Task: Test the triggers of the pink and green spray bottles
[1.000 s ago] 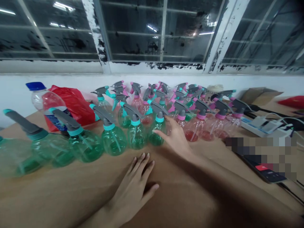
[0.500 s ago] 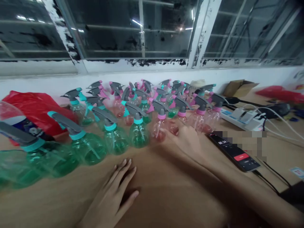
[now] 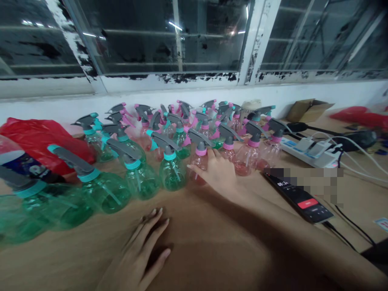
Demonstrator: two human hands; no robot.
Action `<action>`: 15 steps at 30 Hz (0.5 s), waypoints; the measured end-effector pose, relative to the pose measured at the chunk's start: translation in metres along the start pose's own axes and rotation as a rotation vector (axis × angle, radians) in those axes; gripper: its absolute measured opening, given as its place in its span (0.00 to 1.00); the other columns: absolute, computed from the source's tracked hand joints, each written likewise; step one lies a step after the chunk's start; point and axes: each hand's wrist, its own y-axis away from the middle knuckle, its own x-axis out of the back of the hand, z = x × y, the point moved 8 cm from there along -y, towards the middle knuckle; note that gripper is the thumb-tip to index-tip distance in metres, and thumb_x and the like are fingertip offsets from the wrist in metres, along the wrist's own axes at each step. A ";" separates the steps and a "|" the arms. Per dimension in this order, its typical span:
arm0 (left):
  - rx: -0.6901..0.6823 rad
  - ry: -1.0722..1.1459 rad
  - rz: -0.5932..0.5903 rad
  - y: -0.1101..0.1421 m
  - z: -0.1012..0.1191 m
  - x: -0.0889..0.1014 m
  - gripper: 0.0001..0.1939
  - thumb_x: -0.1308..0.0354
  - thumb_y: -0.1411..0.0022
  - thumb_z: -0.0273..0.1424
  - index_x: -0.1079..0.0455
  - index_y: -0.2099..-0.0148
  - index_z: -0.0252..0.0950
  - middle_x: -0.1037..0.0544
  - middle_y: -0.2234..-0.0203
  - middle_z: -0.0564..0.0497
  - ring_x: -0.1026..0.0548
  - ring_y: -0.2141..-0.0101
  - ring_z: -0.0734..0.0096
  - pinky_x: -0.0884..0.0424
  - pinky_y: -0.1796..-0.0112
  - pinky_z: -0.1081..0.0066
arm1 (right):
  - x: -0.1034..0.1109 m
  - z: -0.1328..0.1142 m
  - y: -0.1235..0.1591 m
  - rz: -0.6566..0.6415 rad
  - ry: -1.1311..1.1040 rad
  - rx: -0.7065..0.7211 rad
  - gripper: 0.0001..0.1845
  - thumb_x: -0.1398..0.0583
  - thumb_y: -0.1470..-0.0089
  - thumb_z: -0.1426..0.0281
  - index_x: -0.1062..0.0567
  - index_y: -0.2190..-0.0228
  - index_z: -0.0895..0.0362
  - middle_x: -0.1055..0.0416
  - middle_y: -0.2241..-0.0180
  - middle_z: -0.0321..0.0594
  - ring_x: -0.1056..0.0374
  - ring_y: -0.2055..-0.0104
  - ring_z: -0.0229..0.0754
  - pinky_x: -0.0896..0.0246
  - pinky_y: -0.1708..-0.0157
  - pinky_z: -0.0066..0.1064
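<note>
My right hand (image 3: pixel 220 173) reaches across the table and wraps its thumb and fingers around the body of a clear pink spray bottle (image 3: pixel 200 160). That bottle has a grey trigger head and a pink collar, and it stands upright in the front row. Palm down on the wood, my left hand (image 3: pixel 141 246) rests with its fingers spread and nothing in it. Closest to it are a green spray bottle (image 3: pixel 142 182) and another green spray bottle (image 3: pixel 106 194), both with turquoise collars. A green bottle (image 3: pixel 172 173) stands just left of the held one.
Several more pink and green spray bottles crowd behind, towards the wall. On the right lie a phone (image 3: pixel 298 198) with a cable, a power strip (image 3: pixel 312 153) and an open cardboard box (image 3: pixel 309 110). A red plastic bag (image 3: pixel 45 141) sits at the left.
My right hand has shifted left and closed around the front pink spray bottle. The left hand stays flat on the table. The view has swung slightly.
</note>
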 end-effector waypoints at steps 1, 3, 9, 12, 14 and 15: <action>0.007 -0.005 -0.004 -0.001 0.002 0.001 0.29 0.51 0.34 0.43 0.53 0.33 0.49 0.38 0.40 0.52 0.36 0.44 0.56 0.40 0.45 0.56 | 0.003 0.001 0.005 -0.002 0.005 0.008 0.35 0.44 0.50 0.46 0.30 0.55 0.65 0.27 0.57 0.58 0.26 0.66 0.59 0.35 0.76 0.41; 0.025 -0.026 -0.009 -0.004 0.008 0.004 0.30 0.49 0.35 0.43 0.52 0.34 0.49 0.36 0.41 0.51 0.34 0.46 0.54 0.42 0.45 0.53 | 0.011 0.003 0.018 -0.004 0.024 0.033 0.35 0.46 0.49 0.44 0.29 0.58 0.64 0.26 0.60 0.57 0.26 0.69 0.59 0.35 0.77 0.41; 0.045 0.108 -0.031 -0.026 0.040 0.012 0.37 0.44 0.38 0.41 0.60 0.33 0.46 0.36 0.42 0.47 0.36 0.44 0.50 0.37 0.48 0.53 | 0.048 -0.001 0.086 0.050 0.044 0.200 0.36 0.51 0.49 0.40 0.28 0.66 0.62 0.25 0.74 0.49 0.27 0.77 0.57 0.39 0.84 0.40; 0.032 0.307 -0.094 -0.036 0.057 0.002 0.46 0.39 0.42 0.40 0.66 0.33 0.45 0.43 0.39 0.41 0.40 0.42 0.48 0.36 0.49 0.50 | 0.066 -0.010 0.116 0.117 -0.013 0.304 0.36 0.49 0.51 0.40 0.27 0.68 0.63 0.26 0.77 0.49 0.27 0.75 0.57 0.37 0.83 0.40; 0.023 0.451 -0.120 -0.040 0.066 -0.004 0.51 0.34 0.47 0.40 0.66 0.33 0.43 0.45 0.38 0.39 0.41 0.42 0.47 0.38 0.48 0.50 | 0.074 -0.017 0.127 0.131 -0.051 0.357 0.33 0.46 0.53 0.41 0.26 0.72 0.61 0.27 0.77 0.50 0.27 0.73 0.57 0.36 0.81 0.40; 0.021 0.504 -0.127 -0.041 0.070 -0.006 0.52 0.32 0.49 0.40 0.64 0.34 0.43 0.43 0.39 0.40 0.40 0.42 0.48 0.37 0.48 0.50 | 0.076 -0.020 0.130 0.121 -0.078 0.372 0.32 0.45 0.54 0.41 0.26 0.74 0.59 0.27 0.77 0.49 0.28 0.72 0.57 0.35 0.81 0.41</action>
